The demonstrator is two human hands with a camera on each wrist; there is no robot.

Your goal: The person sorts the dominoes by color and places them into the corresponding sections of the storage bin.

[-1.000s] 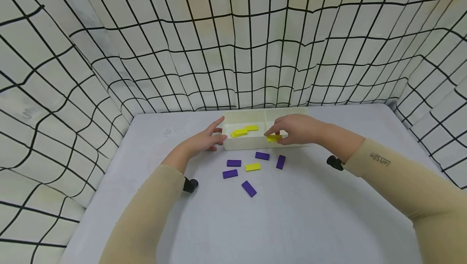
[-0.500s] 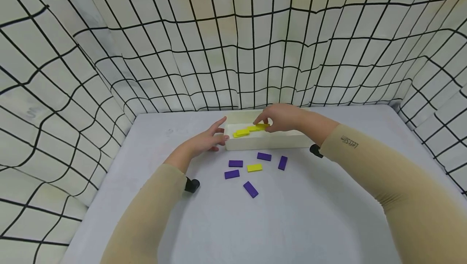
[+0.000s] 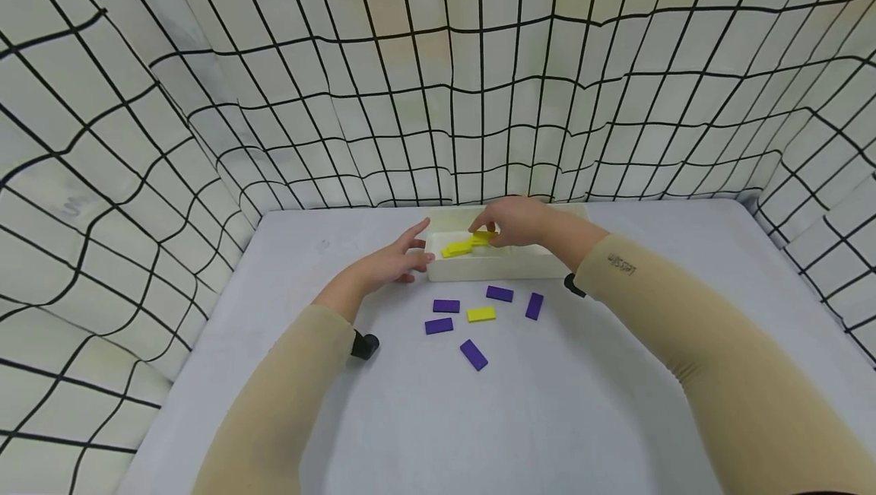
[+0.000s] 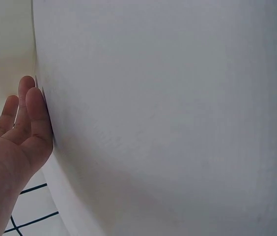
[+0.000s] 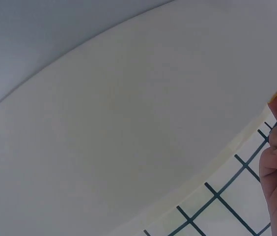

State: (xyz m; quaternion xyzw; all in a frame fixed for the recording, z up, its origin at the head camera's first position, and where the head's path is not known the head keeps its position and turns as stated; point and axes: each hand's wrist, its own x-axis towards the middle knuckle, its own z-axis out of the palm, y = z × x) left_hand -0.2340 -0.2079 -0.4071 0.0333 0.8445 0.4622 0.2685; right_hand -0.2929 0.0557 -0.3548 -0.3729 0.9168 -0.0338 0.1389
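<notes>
A cream open box (image 3: 499,270) with a divider stands at the back of the table. My right hand (image 3: 518,221) reaches over its left compartment and pinches a yellow block (image 3: 485,237), whose edge also shows beside the fingertips in the right wrist view. More yellow, a flat block (image 3: 456,249), lies on that compartment's floor. At the box's left end my left hand (image 3: 391,261) has its fingers spread, fingertips right at the end wall. The left wrist view shows this hand (image 4: 18,132) with loosely extended fingers, holding nothing.
In front of the box lie one yellow block (image 3: 481,314) and several purple blocks, among them one near the left (image 3: 439,325) and a slanted one nearest me (image 3: 474,355). Black grid netting (image 3: 452,92) over pale sheeting rises behind the table (image 3: 561,419) and along both sides.
My right hand has carried the yellow block left and back, from over the box's front wall to the pieces in the left compartment. The left hand stays at the box's end.
</notes>
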